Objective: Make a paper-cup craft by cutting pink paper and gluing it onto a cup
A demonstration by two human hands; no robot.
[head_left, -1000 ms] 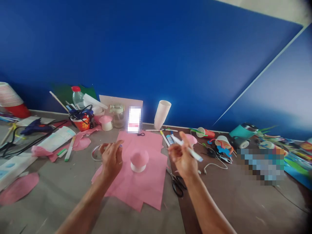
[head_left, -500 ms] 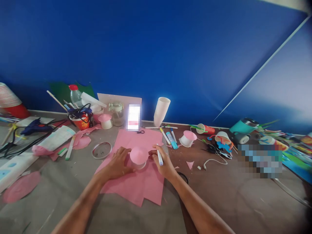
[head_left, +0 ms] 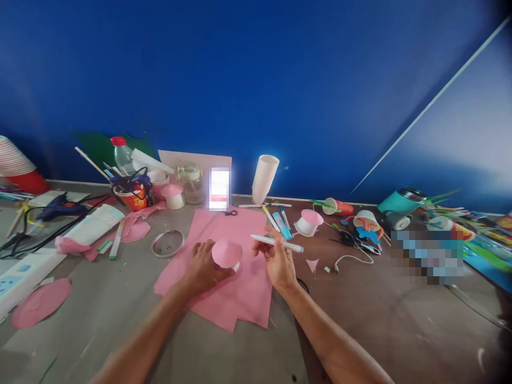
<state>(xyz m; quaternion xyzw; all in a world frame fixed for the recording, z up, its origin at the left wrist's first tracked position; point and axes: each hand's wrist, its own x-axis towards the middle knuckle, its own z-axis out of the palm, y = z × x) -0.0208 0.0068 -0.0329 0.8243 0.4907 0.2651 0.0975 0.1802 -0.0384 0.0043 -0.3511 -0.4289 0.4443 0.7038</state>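
Over the pink paper sheets (head_left: pixel 216 304), my left hand (head_left: pixel 205 269) grips a small white cup topped with a pink paper cone (head_left: pixel 227 254). My right hand (head_left: pixel 278 261) is to the right of the cup, apart from it, with its fingers closed on a white marker (head_left: pixel 280 243) that lies nearly level. Much of the white cup is hidden under the pink cone and behind my left fingers. Beyond my right hand stands another white cup with a pink top (head_left: pixel 309 222).
A clear tape ring (head_left: pixel 168 244) lies left of the sheets. Behind stand a glass jar (head_left: pixel 191 184), a lit phone (head_left: pixel 218 189) and stacked white cups (head_left: pixel 264 178). Markers (head_left: pixel 282 226) lie at centre right; a teal bottle (head_left: pixel 401 201) is farther right.
My right hand has moved away from the cup, and the marker has swung from steep to nearly level. My left hand has closed round the cup.
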